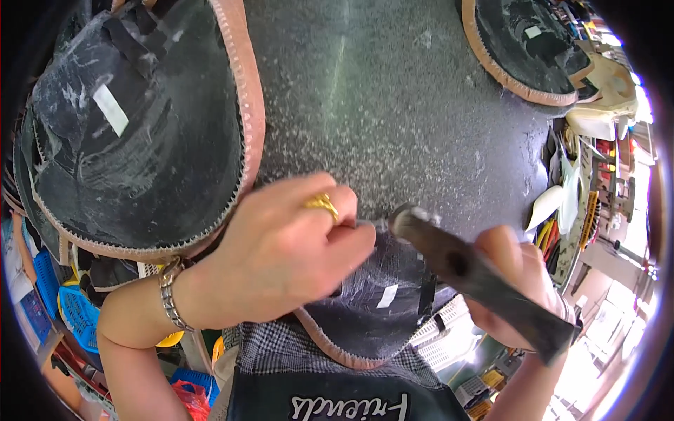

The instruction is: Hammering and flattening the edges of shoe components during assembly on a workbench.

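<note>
My right hand (pixel 516 263) is wrapped round the handle of a hammer (pixel 456 263). The hammer's dark metal head reaches left, its round face close to my left fingertips. My left hand (pixel 281 245), with a gold ring and a wrist watch, is closed, thumb and forefinger pressed together at the upper edge of a black leather-like piece (pixel 361 333) with tan edging. That piece lies at the near edge of the dark worktop (pixel 393 112), bears a small white label, and hangs toward my apron. The exact pinch is partly hidden by the knuckles.
Similar black pieces with pleated tan edging (pixel 161 168) are stacked at the left; another group (pixel 523 45) lies at the far right. Pale scuffs cover the worktop. Blue baskets (pixel 77 316) stand lower left, and cluttered shelving (pixel 590 217) is at the right.
</note>
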`<state>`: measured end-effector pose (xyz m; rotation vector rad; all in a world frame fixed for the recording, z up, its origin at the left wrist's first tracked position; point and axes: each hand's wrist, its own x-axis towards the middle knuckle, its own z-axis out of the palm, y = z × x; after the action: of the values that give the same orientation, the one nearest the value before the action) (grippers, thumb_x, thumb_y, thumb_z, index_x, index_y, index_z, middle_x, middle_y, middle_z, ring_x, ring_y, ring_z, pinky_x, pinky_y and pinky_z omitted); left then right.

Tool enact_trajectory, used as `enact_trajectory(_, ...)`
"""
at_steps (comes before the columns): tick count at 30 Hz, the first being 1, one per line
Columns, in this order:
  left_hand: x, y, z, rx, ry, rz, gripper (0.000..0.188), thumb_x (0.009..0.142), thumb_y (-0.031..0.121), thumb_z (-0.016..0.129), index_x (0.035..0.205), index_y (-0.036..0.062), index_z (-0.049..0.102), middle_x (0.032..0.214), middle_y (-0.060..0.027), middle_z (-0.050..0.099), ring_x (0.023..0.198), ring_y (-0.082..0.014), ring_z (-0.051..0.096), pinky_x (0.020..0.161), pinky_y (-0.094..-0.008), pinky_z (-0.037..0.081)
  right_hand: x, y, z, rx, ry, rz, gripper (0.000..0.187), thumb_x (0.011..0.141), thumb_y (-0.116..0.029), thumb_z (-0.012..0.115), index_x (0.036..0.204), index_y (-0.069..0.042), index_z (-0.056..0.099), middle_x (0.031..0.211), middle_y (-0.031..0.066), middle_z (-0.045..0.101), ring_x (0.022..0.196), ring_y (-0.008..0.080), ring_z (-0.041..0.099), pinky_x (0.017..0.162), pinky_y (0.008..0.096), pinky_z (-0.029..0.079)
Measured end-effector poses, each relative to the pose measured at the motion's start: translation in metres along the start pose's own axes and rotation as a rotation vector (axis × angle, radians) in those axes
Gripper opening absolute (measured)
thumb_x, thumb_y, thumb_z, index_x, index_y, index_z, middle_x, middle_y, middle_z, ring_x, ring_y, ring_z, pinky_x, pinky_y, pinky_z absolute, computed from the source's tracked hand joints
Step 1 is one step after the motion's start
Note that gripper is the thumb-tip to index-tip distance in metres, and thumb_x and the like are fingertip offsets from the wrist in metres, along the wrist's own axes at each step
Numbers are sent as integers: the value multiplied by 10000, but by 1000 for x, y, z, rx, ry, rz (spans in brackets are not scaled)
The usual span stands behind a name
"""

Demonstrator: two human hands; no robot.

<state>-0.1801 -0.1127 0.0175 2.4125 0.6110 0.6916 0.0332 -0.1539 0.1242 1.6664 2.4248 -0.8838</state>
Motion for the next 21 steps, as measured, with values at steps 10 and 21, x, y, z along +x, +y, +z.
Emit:
enact_trajectory(10,-17,14,0,317,155,-92,244,570,189,742,813,175,728,874,54,575,879,-222,450,760,-386,272,-1,15,16,50,-124,-22,195,748,-1,642,892,-16,511,739,125,498,509,326,544,469,393,432)
enact_trajectory(21,-21,21,4,463,151,-231,217,585,239,762,796,232,712,911,80,566,896,-234,372,774,-410,226,21,2,12,-188,-50,-176,276,799,-226,644,754,-74,419,553,45,458,358,219,506,325,340,420)
